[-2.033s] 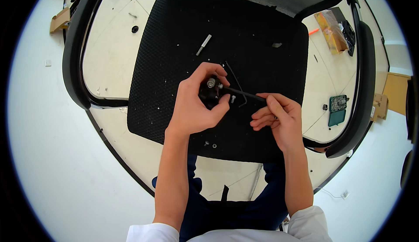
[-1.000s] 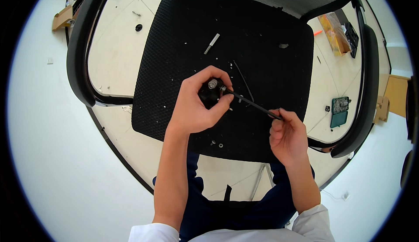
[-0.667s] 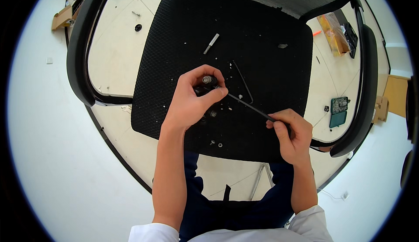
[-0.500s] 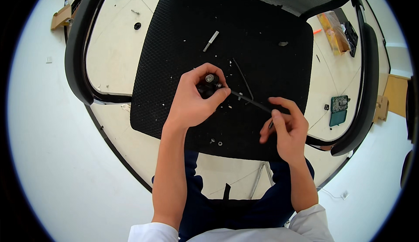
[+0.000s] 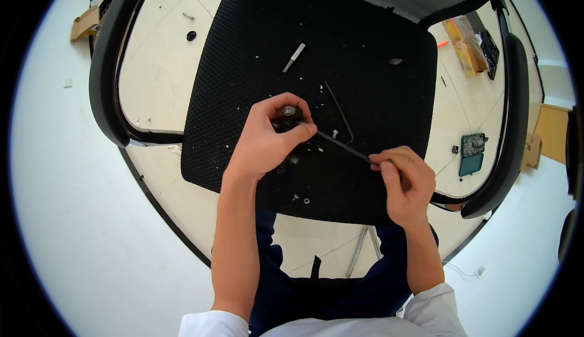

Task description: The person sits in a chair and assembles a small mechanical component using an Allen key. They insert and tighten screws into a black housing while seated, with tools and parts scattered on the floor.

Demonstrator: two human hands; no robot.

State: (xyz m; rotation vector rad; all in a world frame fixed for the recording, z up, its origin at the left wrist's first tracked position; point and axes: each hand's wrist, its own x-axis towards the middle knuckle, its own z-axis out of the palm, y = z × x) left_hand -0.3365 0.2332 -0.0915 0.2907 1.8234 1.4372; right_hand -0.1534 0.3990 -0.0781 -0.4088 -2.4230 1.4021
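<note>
My left hand [image 5: 267, 139] grips a small black part with a silver bolt [image 5: 289, 112] on top, held just above the black mesh chair seat [image 5: 255, 45]. My right hand [image 5: 406, 182] pinches the outer end of a thin black hex key [image 5: 344, 146], whose other end reaches into the part under my left thumb. A second black hex key [image 5: 340, 113] lies flat on the seat just beyond. A silver bolt [image 5: 294, 57] rests farther back on the seat.
Small screws and washers [image 5: 300, 199] and pale crumbs lie on the seat near its front edge. Black armrests [image 5: 104, 63] curve on both sides. On the pale floor lie a green circuit board [image 5: 469, 145] at right, a yellow packet [image 5: 463, 38] and cardboard [image 5: 85, 22].
My right hand swung the hex key's outer end back and forth, opening and closing its fingers on it. My left hand kept hold of the part, shifting only slightly.
</note>
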